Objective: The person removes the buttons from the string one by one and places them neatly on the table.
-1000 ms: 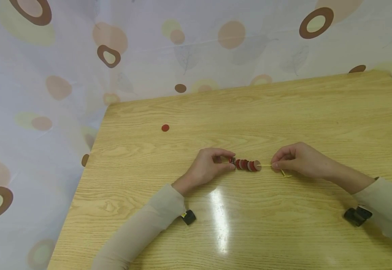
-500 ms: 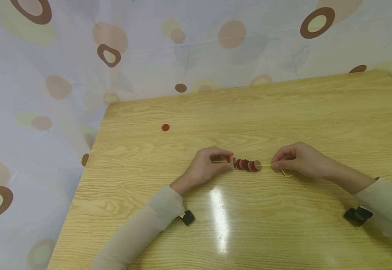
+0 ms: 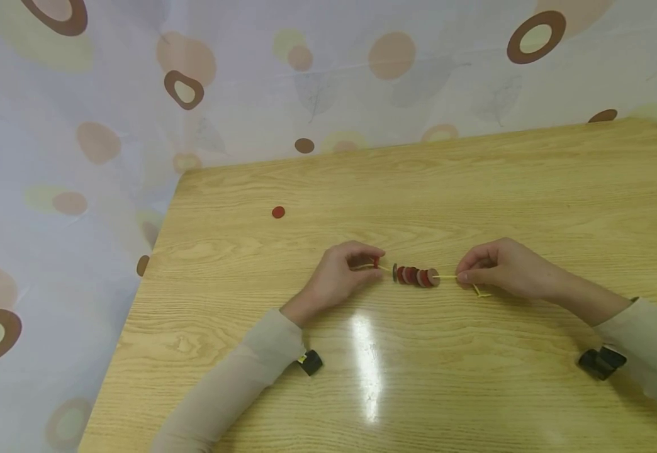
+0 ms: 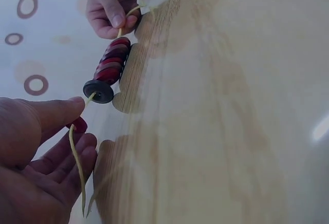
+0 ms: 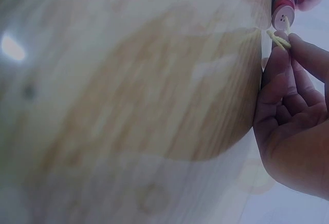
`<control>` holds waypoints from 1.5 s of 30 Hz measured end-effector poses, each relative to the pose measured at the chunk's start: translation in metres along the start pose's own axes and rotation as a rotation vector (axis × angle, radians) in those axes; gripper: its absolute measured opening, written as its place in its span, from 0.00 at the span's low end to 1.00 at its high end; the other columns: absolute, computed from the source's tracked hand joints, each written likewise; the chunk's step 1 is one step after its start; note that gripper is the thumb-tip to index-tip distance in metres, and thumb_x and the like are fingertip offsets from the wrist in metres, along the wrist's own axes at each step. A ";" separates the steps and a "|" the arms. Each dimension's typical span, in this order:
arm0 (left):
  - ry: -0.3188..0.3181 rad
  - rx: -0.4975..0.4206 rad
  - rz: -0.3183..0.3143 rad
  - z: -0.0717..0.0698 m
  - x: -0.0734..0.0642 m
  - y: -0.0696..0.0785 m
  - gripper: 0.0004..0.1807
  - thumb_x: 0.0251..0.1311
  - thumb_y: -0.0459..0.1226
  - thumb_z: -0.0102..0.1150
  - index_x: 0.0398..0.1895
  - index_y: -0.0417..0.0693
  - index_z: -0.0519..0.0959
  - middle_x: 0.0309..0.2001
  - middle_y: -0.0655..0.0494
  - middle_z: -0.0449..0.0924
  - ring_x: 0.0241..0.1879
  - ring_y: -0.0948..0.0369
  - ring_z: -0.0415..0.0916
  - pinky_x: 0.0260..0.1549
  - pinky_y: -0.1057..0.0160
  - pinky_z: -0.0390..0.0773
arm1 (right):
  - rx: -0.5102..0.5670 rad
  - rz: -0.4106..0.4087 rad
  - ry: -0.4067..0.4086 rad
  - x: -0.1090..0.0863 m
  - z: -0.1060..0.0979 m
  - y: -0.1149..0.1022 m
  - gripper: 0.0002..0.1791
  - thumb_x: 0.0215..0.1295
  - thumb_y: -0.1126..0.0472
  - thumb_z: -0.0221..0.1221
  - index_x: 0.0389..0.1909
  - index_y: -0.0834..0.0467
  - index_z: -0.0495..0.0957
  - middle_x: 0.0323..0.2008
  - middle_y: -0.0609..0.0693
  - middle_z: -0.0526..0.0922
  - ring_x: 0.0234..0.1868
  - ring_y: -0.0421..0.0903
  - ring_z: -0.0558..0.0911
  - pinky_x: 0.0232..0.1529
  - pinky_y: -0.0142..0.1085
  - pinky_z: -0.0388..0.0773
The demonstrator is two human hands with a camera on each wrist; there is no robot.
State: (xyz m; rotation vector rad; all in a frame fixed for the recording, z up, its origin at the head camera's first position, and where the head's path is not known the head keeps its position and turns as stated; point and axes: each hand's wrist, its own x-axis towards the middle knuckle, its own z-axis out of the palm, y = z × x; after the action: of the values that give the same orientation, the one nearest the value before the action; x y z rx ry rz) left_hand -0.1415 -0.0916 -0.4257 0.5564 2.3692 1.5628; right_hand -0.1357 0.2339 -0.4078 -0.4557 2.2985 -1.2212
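A row of red, pinkish and dark buttons (image 3: 416, 277) is threaded on a yellow string (image 3: 446, 277) between the two hands. The end nearest my left hand (image 3: 336, 274) is a wide dark button (image 4: 98, 91). That hand pinches a separate red button (image 4: 78, 125) between thumb and fingers, with the string through it and its loose tail hanging below. On the far side, my right hand (image 3: 510, 269) pinches the string just past the row, near a small knot (image 5: 280, 40). Its other fingers are curled in.
One loose red button (image 3: 278, 212) lies on the wooden table (image 3: 476, 182), toward the back left. A patterned cloth (image 3: 340, 100) hangs behind the table and along its left side. Black wrist cameras are on both sleeves.
My left hand has drawn back to the left with the red button, leaving the dark button at the row and a stretch of bare string between. The right hand has stayed put.
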 end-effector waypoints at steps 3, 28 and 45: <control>0.008 0.020 0.007 0.000 0.000 -0.001 0.17 0.59 0.30 0.70 0.53 0.41 0.83 0.48 0.51 0.83 0.48 0.62 0.80 0.48 0.67 0.78 | 0.003 -0.004 -0.001 0.000 0.000 0.000 0.09 0.70 0.60 0.63 0.43 0.62 0.83 0.36 0.49 0.87 0.37 0.40 0.80 0.40 0.32 0.77; 0.041 -0.046 -0.027 -0.006 -0.003 -0.004 0.17 0.58 0.27 0.70 0.51 0.38 0.83 0.47 0.48 0.83 0.47 0.59 0.80 0.47 0.65 0.79 | -0.002 -0.002 0.016 0.000 0.000 0.000 0.08 0.69 0.60 0.63 0.42 0.61 0.84 0.35 0.49 0.87 0.36 0.40 0.81 0.39 0.32 0.77; 0.072 -0.067 -0.032 -0.012 -0.006 -0.007 0.17 0.56 0.25 0.70 0.50 0.36 0.83 0.45 0.46 0.83 0.46 0.57 0.80 0.47 0.64 0.80 | 0.003 -0.004 0.016 0.000 0.000 0.001 0.08 0.70 0.61 0.63 0.43 0.62 0.84 0.35 0.49 0.87 0.36 0.40 0.81 0.38 0.32 0.77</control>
State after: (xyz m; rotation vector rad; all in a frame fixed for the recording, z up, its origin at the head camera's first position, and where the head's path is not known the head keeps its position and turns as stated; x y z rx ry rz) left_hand -0.1421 -0.1066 -0.4271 0.4540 2.3548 1.6681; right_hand -0.1361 0.2341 -0.4088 -0.4518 2.3097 -1.2338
